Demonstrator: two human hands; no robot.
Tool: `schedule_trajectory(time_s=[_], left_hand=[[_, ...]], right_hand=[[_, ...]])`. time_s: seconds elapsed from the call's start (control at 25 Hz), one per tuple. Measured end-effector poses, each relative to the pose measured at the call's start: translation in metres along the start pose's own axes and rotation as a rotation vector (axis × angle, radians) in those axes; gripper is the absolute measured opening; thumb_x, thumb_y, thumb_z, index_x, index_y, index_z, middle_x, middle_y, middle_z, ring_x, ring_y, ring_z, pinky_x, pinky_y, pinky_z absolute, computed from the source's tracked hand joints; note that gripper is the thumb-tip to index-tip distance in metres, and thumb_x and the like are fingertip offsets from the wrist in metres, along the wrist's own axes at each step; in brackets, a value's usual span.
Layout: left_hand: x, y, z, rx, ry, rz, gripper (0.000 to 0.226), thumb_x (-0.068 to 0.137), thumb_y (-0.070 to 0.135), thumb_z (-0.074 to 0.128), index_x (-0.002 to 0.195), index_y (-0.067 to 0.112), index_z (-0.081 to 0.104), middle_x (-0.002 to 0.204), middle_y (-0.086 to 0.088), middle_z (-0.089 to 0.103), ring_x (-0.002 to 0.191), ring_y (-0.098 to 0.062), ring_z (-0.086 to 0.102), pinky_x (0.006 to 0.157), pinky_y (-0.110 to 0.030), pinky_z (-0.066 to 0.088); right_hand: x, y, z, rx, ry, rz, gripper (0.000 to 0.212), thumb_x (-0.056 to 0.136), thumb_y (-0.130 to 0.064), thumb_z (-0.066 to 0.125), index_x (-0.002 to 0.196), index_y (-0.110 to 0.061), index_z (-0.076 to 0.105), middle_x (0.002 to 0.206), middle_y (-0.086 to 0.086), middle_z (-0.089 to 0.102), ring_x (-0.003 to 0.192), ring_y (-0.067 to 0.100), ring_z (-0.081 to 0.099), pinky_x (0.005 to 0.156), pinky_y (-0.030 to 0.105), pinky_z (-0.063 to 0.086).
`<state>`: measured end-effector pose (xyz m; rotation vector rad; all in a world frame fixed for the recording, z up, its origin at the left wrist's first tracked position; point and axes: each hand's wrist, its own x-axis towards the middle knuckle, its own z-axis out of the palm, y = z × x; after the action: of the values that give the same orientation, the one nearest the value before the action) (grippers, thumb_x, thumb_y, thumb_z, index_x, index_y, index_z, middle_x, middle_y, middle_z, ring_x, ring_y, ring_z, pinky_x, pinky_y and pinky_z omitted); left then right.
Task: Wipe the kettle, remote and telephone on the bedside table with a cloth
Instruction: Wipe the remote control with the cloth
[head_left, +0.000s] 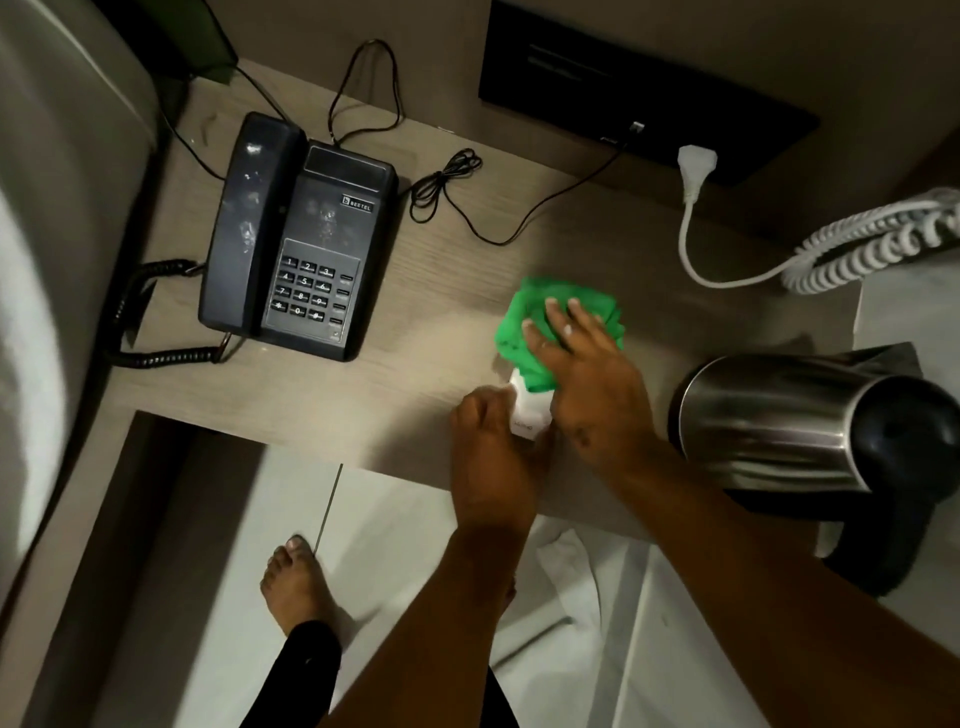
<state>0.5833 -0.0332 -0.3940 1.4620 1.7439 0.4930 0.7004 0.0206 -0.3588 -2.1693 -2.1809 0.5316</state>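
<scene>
Surface (395, 395) of pale wood grain fills the middle of the view, with a padded headboard (57, 218) at 9 o'clock and white floor tiles (291, 519) at 6 o'clock. The steel kettle (769, 421) stands on a black base at 3 o'clock. The black telephone (298, 244) sits at 10 o'clock, its handset cradled, the word BEETEL legible above the keypad. Near centre, the right hand (587, 374) presses a green cloth (540, 332) flat onto a white remote (530, 415), fingers spread. The left hand (493, 452) grips the remote's near end. A white plug (696, 166) sits in the black wall panel (644, 93) at 1 o'clock.
</scene>
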Motion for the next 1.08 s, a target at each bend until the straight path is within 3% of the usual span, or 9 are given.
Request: schedule_trajectory(time_s=[0.16,0.36,0.52,0.6,0.72,0.84,0.96,1.04,1.08], left_hand=[[-0.003,-0.003,0.002,-0.073,0.053,-0.027,0.046,0.074,0.031,0.084,0.113,0.012,0.067,0.115,-0.007,0.062,0.108,-0.027,0.058,0.094,-0.036,0.053],[-0.003,-0.007,0.005,0.019,0.055,-0.073,0.052,0.073,0.040,0.082,0.114,0.012,0.068,0.116,-0.006,0.060,0.111,-0.022,0.052,0.096,-0.026,0.043],[-0.003,-0.003,0.001,0.027,0.134,-0.064,0.006,0.086,0.009,0.061,0.090,0.011,0.064,0.087,-0.003,0.065,0.090,-0.017,0.063,0.074,-0.024,0.053],[-0.002,-0.003,0.000,-0.064,0.124,-0.085,0.012,0.081,0.000,0.066,0.091,0.006,0.067,0.085,-0.001,0.062,0.092,-0.004,0.062,0.077,-0.013,0.049],[-0.005,-0.007,0.005,-0.021,0.060,-0.070,0.040,0.073,0.029,0.085,0.104,0.010,0.070,0.108,-0.007,0.062,0.105,-0.021,0.056,0.089,-0.028,0.049],[-0.001,-0.005,0.005,0.027,0.028,-0.136,0.048,0.070,0.042,0.087,0.103,0.013,0.068,0.110,-0.003,0.060,0.105,-0.021,0.056,0.089,-0.031,0.053],[0.000,-0.006,0.005,-0.144,0.059,-0.130,0.005,0.086,0.018,0.071,0.090,0.019,0.068,0.095,-0.003,0.065,0.089,-0.022,0.059,0.076,-0.027,0.052],[-0.001,-0.006,0.002,-0.144,0.111,-0.125,0.023,0.092,0.001,0.054,0.080,0.018,0.063,0.078,0.001,0.065,0.076,-0.019,0.060,0.065,-0.026,0.054],[0.000,-0.008,0.001,-0.090,0.086,-0.078,0.018,0.089,-0.001,0.057,0.084,0.015,0.063,0.081,0.002,0.064,0.078,-0.017,0.060,0.067,-0.027,0.053]], right_hand=[[-0.021,0.008,-0.001,-0.035,-0.092,-0.022,0.068,0.075,0.001,0.067,0.137,-0.021,0.046,0.152,0.008,0.036,0.143,0.032,0.024,0.113,0.041,0.014],[0.025,0.003,-0.014,0.032,-0.032,0.125,0.066,0.082,0.002,0.053,0.141,-0.025,0.040,0.155,0.003,0.030,0.145,0.028,0.019,0.116,0.040,0.026],[-0.041,-0.021,0.001,0.077,-0.138,0.064,0.070,0.079,0.004,0.057,0.140,-0.024,0.040,0.155,0.004,0.030,0.145,0.029,0.016,0.116,0.045,0.021],[-0.054,-0.014,-0.002,0.100,-0.181,0.099,0.068,0.080,0.002,0.060,0.140,-0.024,0.040,0.155,0.005,0.029,0.146,0.028,0.015,0.116,0.044,0.019],[-0.001,0.007,-0.010,0.081,-0.088,0.156,0.061,0.085,0.000,0.054,0.139,-0.025,0.042,0.155,0.003,0.031,0.146,0.027,0.017,0.115,0.041,0.022],[0.032,0.008,-0.018,0.074,-0.049,0.211,0.056,0.090,-0.006,0.048,0.140,-0.028,0.040,0.156,-0.001,0.028,0.146,0.023,0.016,0.115,0.038,0.023],[-0.016,-0.006,-0.007,0.081,-0.105,0.124,0.066,0.082,0.002,0.053,0.140,-0.027,0.040,0.156,0.000,0.028,0.146,0.023,0.014,0.117,0.035,0.015],[-0.053,-0.014,-0.004,0.069,-0.208,0.088,0.069,0.084,-0.001,0.054,0.143,-0.031,0.034,0.158,-0.003,0.021,0.147,0.020,0.007,0.117,0.034,0.008],[-0.057,-0.012,-0.003,0.036,-0.242,0.079,0.070,0.084,-0.003,0.055,0.143,-0.032,0.031,0.159,-0.005,0.018,0.147,0.019,0.005,0.117,0.034,0.007]])
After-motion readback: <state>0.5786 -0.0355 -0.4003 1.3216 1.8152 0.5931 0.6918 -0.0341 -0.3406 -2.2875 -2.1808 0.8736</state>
